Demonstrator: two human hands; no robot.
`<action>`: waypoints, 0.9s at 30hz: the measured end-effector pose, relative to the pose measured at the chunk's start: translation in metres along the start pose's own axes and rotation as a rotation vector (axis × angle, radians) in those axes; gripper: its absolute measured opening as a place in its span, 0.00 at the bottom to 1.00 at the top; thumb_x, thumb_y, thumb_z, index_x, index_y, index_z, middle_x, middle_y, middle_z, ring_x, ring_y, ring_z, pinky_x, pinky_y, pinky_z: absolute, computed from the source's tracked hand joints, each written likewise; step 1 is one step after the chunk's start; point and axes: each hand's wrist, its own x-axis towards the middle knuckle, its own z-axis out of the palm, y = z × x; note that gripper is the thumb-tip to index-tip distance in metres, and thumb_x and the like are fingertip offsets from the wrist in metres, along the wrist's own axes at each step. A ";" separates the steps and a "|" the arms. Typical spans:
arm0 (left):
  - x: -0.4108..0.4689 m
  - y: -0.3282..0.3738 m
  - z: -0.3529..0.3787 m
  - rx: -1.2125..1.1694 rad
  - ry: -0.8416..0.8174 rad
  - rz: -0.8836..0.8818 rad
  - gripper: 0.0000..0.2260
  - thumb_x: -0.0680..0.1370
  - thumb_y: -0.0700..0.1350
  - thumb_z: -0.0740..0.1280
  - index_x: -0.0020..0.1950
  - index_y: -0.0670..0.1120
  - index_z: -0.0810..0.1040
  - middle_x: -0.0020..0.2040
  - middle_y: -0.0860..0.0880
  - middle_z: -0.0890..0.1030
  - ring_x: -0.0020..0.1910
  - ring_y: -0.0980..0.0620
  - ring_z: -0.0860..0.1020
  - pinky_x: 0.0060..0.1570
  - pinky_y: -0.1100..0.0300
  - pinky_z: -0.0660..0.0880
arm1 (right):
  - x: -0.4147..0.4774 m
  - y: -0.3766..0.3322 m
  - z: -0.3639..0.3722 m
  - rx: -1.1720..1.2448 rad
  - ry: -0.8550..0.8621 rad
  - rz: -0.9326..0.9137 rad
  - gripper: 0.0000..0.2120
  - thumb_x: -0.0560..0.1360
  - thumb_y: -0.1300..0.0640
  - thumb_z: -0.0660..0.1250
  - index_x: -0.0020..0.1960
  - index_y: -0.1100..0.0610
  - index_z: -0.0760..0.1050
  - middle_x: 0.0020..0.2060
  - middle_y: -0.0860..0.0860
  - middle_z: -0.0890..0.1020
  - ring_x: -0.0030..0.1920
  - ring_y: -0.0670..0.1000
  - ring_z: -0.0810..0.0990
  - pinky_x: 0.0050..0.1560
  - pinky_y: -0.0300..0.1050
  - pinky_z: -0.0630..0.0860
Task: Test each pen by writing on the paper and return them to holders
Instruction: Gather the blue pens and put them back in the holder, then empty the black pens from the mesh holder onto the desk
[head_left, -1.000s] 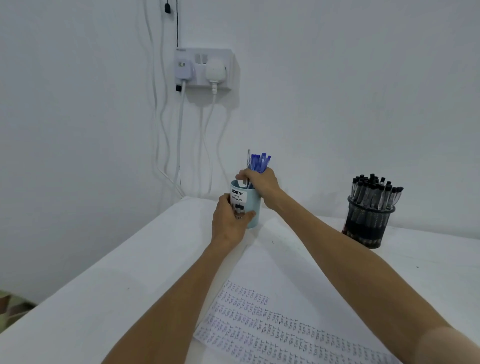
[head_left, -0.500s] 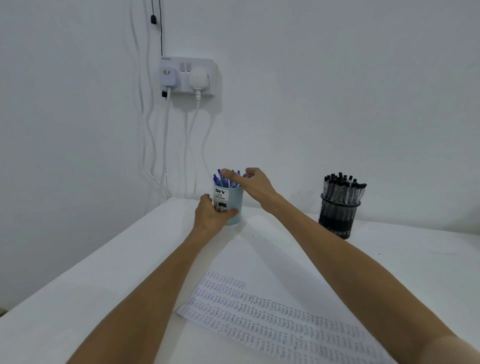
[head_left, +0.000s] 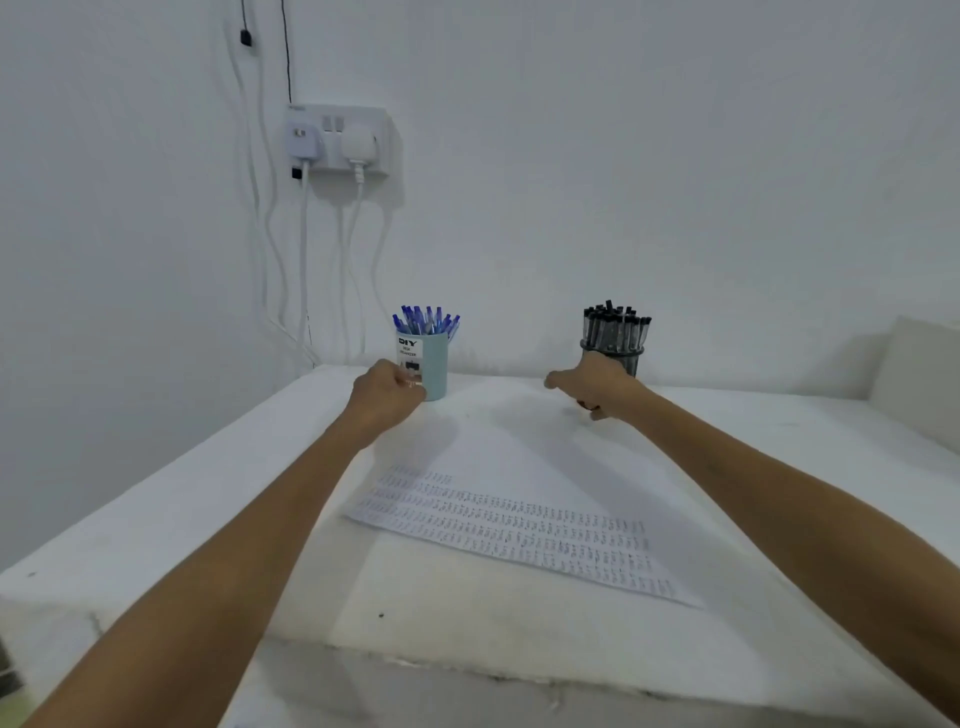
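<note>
White table (head_left: 171, 530), centre frame: left hand (head_left: 387, 397) grips the base of the blue cup (head_left: 436, 364) holding blue pens (head_left: 426, 319). Right hand (head_left: 597, 389) is blurred and its grip cannot be told; it sits before the black holder (head_left: 635, 361) of black pens (head_left: 615, 325). Written paper (head_left: 519, 519) lies at lower centre.

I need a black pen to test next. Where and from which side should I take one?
Pinch one black pen by its capped top, from straight above. The pens stand upright, packed tight in the black mesh holder, so only their tops clear the rim.
</note>
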 end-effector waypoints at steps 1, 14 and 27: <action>-0.004 0.002 0.000 -0.005 -0.004 0.016 0.16 0.79 0.44 0.71 0.66 0.43 0.74 0.65 0.44 0.78 0.56 0.47 0.75 0.51 0.57 0.70 | -0.002 0.009 -0.005 -0.021 0.019 0.022 0.16 0.77 0.50 0.69 0.39 0.58 0.68 0.34 0.53 0.72 0.35 0.52 0.73 0.43 0.49 0.80; -0.026 0.022 0.016 -0.065 -0.152 0.191 0.10 0.79 0.44 0.72 0.60 0.48 0.78 0.54 0.52 0.80 0.53 0.51 0.79 0.54 0.55 0.79 | 0.029 0.048 -0.007 0.331 0.284 0.033 0.44 0.68 0.46 0.80 0.70 0.66 0.59 0.65 0.60 0.74 0.65 0.61 0.75 0.57 0.51 0.75; -0.028 0.004 -0.045 -0.097 -0.231 0.228 0.40 0.72 0.54 0.80 0.76 0.51 0.61 0.64 0.56 0.75 0.61 0.57 0.77 0.52 0.62 0.75 | -0.014 -0.024 0.026 -0.043 0.205 -0.567 0.40 0.61 0.42 0.77 0.69 0.53 0.69 0.54 0.50 0.81 0.52 0.55 0.80 0.49 0.52 0.80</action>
